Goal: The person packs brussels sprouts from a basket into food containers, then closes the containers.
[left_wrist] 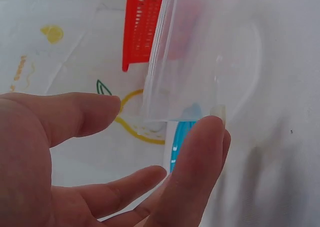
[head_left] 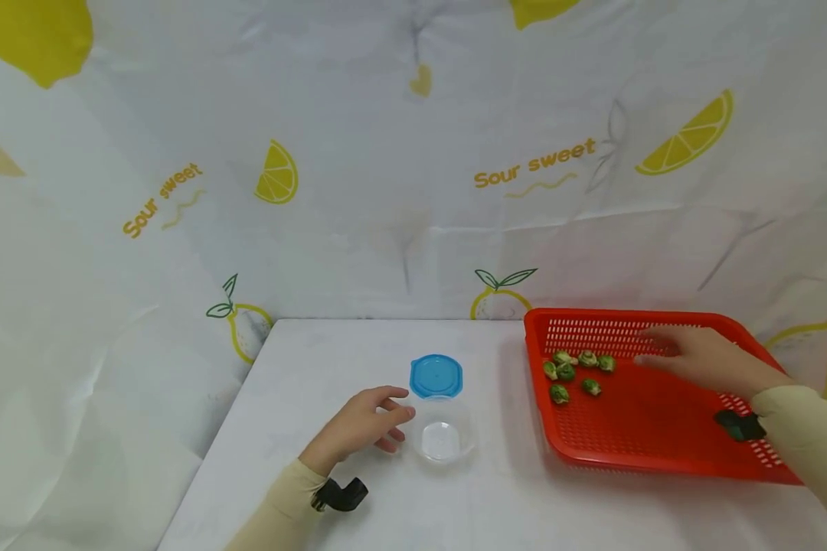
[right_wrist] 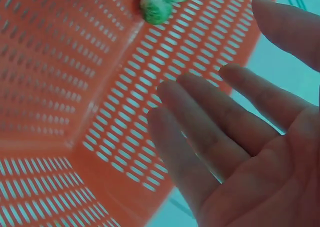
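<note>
A clear plastic container [head_left: 441, 441] stands on the white table, with a blue lid [head_left: 436, 376] lying just behind it. My left hand [head_left: 365, 422] is at the container's left side, fingers spread and holding nothing. In the left wrist view the fingertips lie close to the container [left_wrist: 200, 57]; I cannot tell whether they touch it. Several Brussels sprouts [head_left: 587, 358] lie at the left end of a red perforated basket [head_left: 634, 421]. Over that basket hovers my right hand [head_left: 706, 360], its fingers extended and apart from the sprouts [right_wrist: 156, 8].
The red basket takes up the right side of the white table [head_left: 303, 367], its right part near the table's edge. Behind the table hangs a white cloth [head_left: 358, 252] printed with lemons and words.
</note>
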{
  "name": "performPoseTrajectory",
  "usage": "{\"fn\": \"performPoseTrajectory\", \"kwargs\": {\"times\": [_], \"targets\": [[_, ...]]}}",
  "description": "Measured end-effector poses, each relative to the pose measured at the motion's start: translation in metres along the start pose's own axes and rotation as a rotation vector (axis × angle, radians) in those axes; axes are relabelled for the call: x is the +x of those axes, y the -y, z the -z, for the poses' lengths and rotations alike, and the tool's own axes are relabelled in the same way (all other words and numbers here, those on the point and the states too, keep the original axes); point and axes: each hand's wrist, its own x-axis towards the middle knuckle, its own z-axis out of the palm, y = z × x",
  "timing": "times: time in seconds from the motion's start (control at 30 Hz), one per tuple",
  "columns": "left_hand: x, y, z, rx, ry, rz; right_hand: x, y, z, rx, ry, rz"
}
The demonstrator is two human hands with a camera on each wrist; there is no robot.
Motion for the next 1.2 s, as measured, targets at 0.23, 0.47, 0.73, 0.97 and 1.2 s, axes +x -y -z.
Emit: {"fn": "performPoseTrajectory", "kwargs": {"times": [0.23,0.47,0.73,0.97,1.2], "targets": [[0.005,0.001,-0.001,-0.098,0.074,0.011,0.018,-0.013,-0.013,0.138,0.055,-0.023],[0.010,0.010,0.000,-0.170,0.115,0.023,0.036,-0.024,-0.027,0.316,0.160,-0.064],[0.017,0.010,0.001,-0.237,0.121,0.014,0.049,-0.029,-0.037,0.288,0.151,-0.062],[0.018,0.009,-0.003,-0.270,0.130,0.012,0.052,-0.022,-0.041,0.228,0.121,-0.085],[0.017,0.009,-0.001,-0.280,0.138,0.032,0.053,-0.012,-0.043,0.217,0.102,-0.099]]}}
